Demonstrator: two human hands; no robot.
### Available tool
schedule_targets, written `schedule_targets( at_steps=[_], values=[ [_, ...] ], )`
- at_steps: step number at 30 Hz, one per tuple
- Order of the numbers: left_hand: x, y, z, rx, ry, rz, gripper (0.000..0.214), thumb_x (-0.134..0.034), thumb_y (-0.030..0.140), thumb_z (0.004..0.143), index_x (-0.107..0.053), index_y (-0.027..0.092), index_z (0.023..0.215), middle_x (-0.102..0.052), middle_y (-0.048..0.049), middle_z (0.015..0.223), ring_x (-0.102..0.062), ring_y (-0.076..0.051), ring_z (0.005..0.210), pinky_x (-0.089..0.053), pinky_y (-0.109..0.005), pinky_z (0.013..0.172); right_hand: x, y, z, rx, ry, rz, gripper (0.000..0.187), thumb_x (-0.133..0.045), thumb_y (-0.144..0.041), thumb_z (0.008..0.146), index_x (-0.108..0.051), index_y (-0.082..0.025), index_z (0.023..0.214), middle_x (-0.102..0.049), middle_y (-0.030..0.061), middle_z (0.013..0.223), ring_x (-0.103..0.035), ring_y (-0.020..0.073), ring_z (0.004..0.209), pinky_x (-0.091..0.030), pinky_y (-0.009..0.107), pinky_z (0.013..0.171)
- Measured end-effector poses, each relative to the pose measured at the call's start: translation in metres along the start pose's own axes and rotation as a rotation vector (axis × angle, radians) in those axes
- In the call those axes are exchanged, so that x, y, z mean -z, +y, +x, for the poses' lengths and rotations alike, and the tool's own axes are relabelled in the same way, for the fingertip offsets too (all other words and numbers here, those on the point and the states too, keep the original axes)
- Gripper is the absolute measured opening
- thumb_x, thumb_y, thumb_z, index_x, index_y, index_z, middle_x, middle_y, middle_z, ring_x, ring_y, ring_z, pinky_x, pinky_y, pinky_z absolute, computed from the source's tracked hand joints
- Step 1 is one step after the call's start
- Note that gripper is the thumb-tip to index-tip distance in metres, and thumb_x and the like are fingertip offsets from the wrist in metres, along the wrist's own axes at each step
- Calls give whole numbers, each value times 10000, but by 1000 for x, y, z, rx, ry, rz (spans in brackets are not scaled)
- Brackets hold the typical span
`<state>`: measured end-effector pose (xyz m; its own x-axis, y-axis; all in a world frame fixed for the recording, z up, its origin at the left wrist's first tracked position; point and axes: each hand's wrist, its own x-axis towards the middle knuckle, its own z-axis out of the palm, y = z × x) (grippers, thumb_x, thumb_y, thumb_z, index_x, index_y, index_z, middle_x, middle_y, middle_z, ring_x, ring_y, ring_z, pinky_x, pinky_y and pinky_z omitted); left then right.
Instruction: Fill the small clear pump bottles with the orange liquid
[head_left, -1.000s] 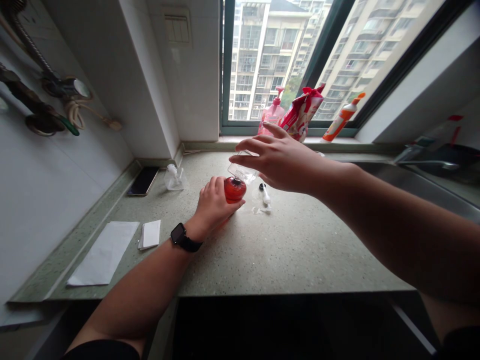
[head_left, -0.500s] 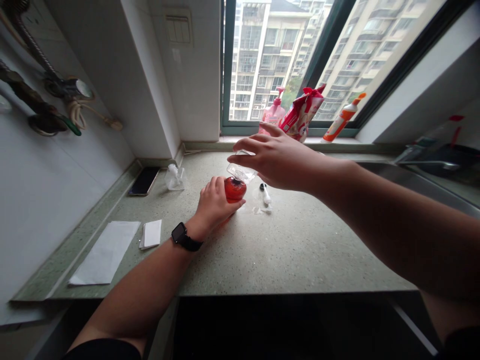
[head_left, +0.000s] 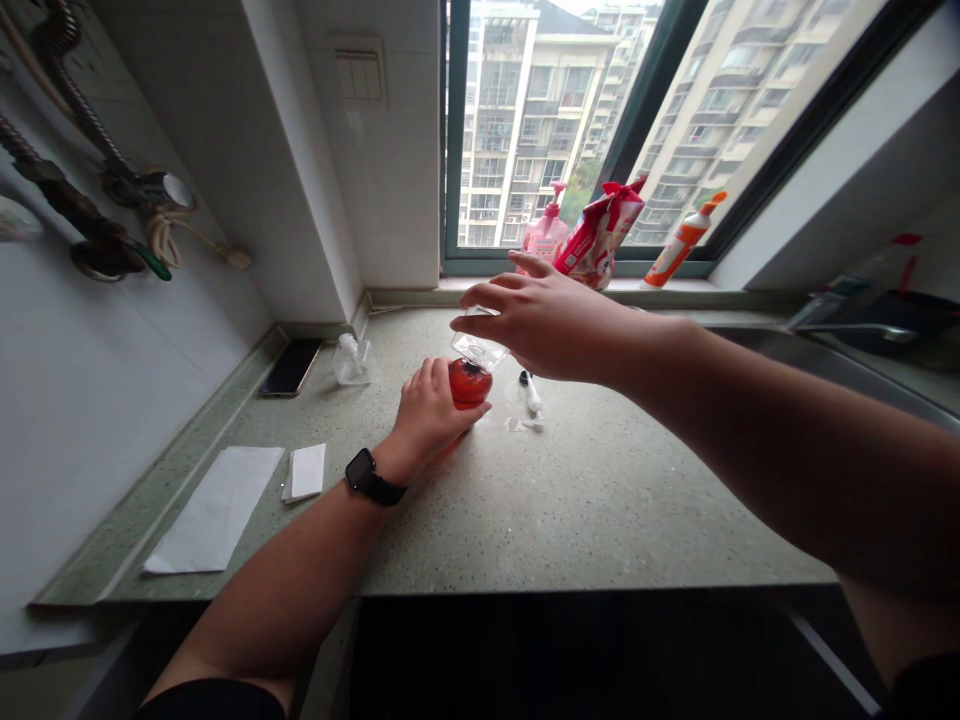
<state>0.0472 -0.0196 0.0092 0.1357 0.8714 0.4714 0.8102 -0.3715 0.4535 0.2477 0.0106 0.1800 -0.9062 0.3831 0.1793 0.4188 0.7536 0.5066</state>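
Note:
My left hand (head_left: 426, 413) wraps around a small bottle of red liquid (head_left: 469, 381) standing on the green speckled counter (head_left: 570, 500). My right hand (head_left: 544, 325) holds a clear plastic bottle (head_left: 480, 349) upside down, its mouth on the red bottle's top. A black watch (head_left: 370, 478) is on my left wrist. A small pump cap with a white tube (head_left: 529, 392) lies on the counter just right of the red bottle.
Another small clear bottle (head_left: 350, 358) and a dark phone (head_left: 292, 366) lie near the left wall. White paper sheets (head_left: 217, 506) and a folded tissue (head_left: 306, 471) lie front left. On the windowsill stand a pink pump bottle (head_left: 543, 232), a red pouch (head_left: 598, 240) and an orange-capped bottle (head_left: 682, 243). A sink (head_left: 840, 370) is at right.
Both hands and the two bottles keep the same hold; the view has shifted slightly, nothing else moved.

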Motion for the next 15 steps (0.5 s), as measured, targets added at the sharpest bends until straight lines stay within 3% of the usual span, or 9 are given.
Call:
schedule_targets(
  at_steps=[15],
  values=[
    [2,4,1,29,-27,24,664,-893,562,859,-493,217,1262,-637,-129,1284,-657,-335,1170,-544,-490,1017,9,-1,7,10,-91,-22,547,-640,-201,1017,-619,-303,1554,-641,75,1522,-622,278,1281,-289,594,1267]
  ],
)
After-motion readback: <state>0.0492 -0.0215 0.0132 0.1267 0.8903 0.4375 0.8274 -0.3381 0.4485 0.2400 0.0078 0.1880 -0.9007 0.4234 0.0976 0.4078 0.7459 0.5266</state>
